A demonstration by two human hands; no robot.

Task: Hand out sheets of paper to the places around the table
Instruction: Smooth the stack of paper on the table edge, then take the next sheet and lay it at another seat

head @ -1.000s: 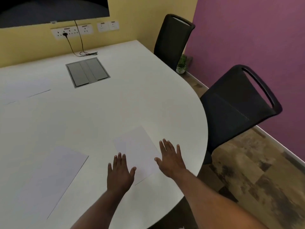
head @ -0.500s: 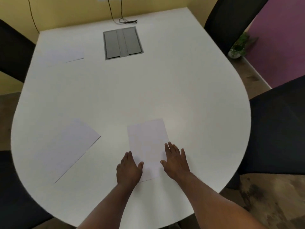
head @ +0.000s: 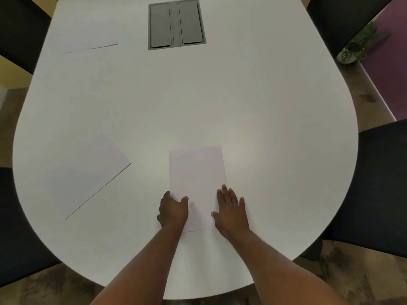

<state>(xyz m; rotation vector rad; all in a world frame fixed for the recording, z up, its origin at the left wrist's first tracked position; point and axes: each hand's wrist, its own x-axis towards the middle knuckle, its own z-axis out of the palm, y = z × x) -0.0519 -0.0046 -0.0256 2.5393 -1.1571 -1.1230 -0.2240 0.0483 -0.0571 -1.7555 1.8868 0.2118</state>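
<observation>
A white sheet of paper (head: 197,179) lies upright in front of me on the white table (head: 264,128). My left hand (head: 172,211) rests flat on the sheet's lower left edge, fingers together, thumb on the paper. My right hand (head: 231,210) lies flat on its lower right edge, fingers spread. Neither hand grips anything. A second sheet (head: 88,177) lies angled at the near left place. A third sheet (head: 88,44) lies at the far left place.
A grey cable hatch (head: 176,24) is set into the table's far middle. Black chairs stand at the right (head: 383,183), far right (head: 339,20), near left (head: 19,227) and far left (head: 22,29). A small potted plant (head: 354,49) sits on the floor by the purple wall.
My view has swung left and down until the table is seen square on. Both hands have stayed flat on the near sheet, which now lies straight in front of me.
</observation>
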